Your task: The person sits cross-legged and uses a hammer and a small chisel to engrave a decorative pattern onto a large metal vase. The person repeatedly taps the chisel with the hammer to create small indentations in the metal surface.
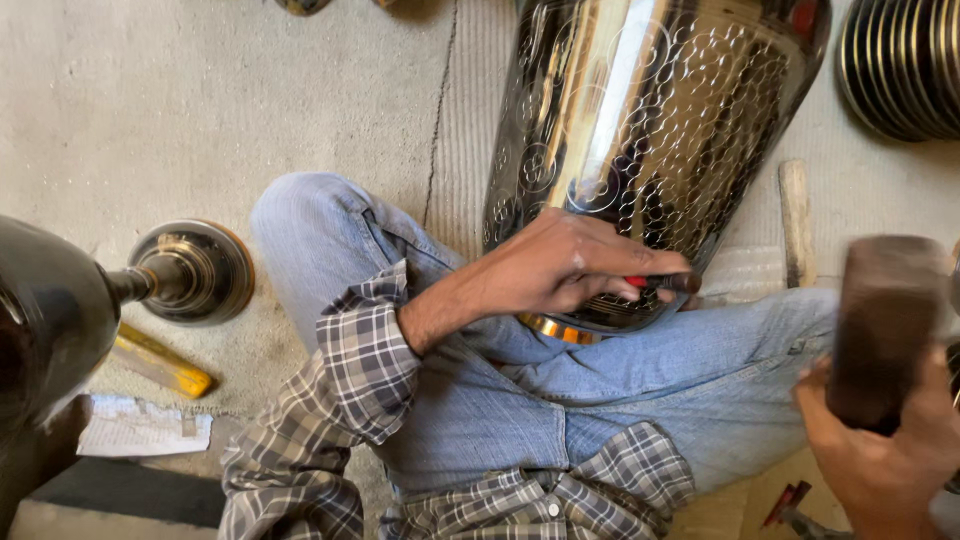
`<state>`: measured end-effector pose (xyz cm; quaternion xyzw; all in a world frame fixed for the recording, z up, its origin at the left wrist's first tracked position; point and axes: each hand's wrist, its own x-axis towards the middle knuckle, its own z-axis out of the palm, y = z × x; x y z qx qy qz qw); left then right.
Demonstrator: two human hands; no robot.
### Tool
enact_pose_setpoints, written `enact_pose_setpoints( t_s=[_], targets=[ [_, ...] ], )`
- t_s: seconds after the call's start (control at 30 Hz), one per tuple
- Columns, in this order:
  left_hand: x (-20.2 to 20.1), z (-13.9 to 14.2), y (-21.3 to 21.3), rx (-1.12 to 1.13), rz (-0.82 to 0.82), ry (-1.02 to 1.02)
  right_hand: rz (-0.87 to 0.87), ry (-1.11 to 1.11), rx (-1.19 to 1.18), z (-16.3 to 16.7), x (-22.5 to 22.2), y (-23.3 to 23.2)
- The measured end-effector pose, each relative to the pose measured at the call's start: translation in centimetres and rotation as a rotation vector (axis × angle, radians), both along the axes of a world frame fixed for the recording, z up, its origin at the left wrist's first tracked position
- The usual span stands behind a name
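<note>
The left hand grips a small tool against the big shiny pot. The right hand grips a wooden hammer.

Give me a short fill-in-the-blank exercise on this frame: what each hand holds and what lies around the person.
1. The left hand presses a red-handled punch against the shiny patterned metal ____.
2. The right hand grips a wooden ____, blurred in the picture.
3. The person's shirt sleeve has a ____ pattern.
4. A flat yellow tool lies on the ____ beside the person's knee.

Missing words: vessel; mallet; checked; floor
</note>
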<state>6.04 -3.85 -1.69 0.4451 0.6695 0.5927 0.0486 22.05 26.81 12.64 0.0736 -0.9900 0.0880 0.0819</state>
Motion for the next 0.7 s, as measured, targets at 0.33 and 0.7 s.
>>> enact_pose_setpoints(
  t_s=[0.33, 0.7],
  targets=[
    [3.8, -0.4, 0.2, 0.229, 0.433, -0.110, -0.022, -0.381, 0.066, 1.5, -5.5, 2.1],
    [6.3, 2.1, 0.4, 0.298, 0.716, -0.234, 0.323, -0.483, 0.188, 3.5, -11.3, -0.3]
  ],
)
